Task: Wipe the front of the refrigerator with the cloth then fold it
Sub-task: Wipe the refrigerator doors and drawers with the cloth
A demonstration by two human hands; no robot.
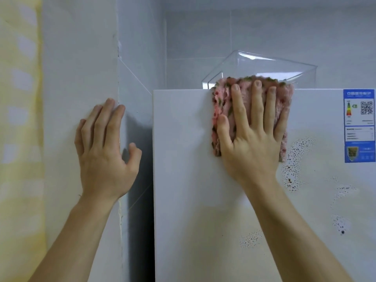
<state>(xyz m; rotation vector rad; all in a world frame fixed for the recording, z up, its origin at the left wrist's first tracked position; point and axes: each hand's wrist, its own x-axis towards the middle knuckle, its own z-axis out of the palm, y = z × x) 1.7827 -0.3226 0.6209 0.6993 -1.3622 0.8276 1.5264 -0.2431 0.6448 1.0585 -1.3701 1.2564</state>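
Note:
The white refrigerator front (183, 180) fills the lower right of the head view. A fuzzy pink and green cloth (282, 106) lies flat against its top edge. My right hand (252, 131) presses the cloth to the door with straight, spread fingers. My left hand (103, 147) rests flat on the corner of the white wall left of the refrigerator, fingers straight, holding nothing. Dark speckled stains (295, 159) mark the door to the right of and below the cloth.
A clear plastic container (264, 68) stands on top of the refrigerator behind the cloth. A blue energy label (359, 125) is stuck at the door's upper right. A dark gap (140, 180) separates wall and refrigerator. A yellow patterned curtain (18, 119) hangs at far left.

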